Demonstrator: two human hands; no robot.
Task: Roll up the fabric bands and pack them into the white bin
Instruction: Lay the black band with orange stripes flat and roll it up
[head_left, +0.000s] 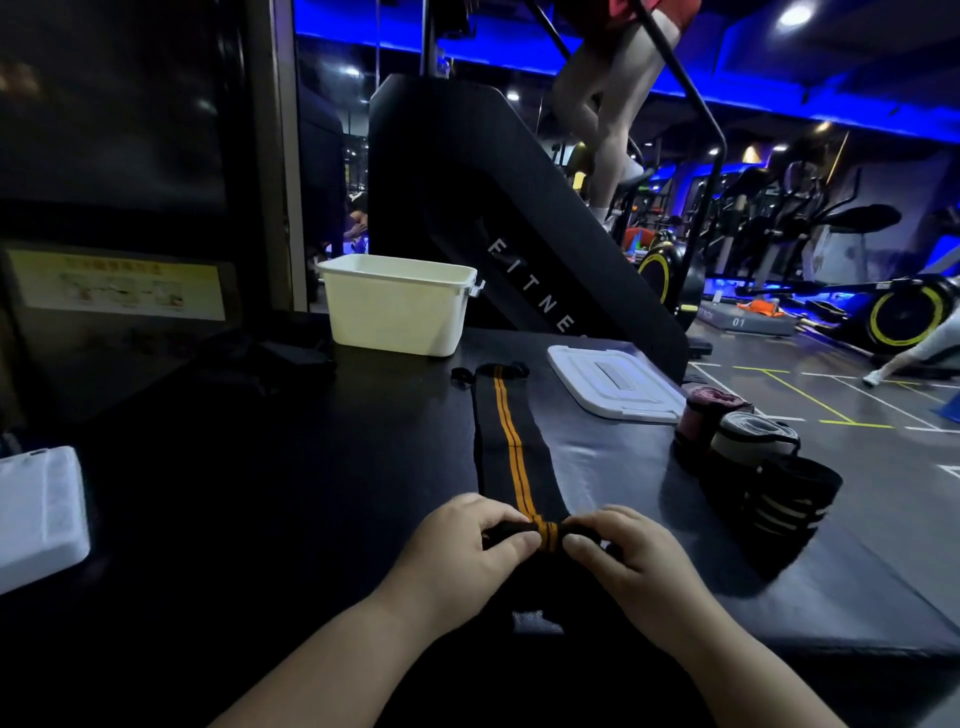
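Note:
A long black fabric band with two orange stripes (511, 447) lies flat on the dark mat, running away from me. Its near end is wound into a small roll. My left hand (467, 545) pinches the roll's left side and my right hand (623, 556) pinches its right side. The white bin (397, 306) stands upright and open at the back of the mat, beyond the band's far end. Three rolled bands sit in a row at the right: a pink one (701, 415), a grey-white one (753, 439) and a black striped one (789, 493).
The bin's white lid (613, 382) lies flat to the right of the band. A white box (36, 514) sits at the left edge. Dark fabric (265, 364) lies left of the bin. A stair machine (493, 218) rises behind the mat; a person climbs it.

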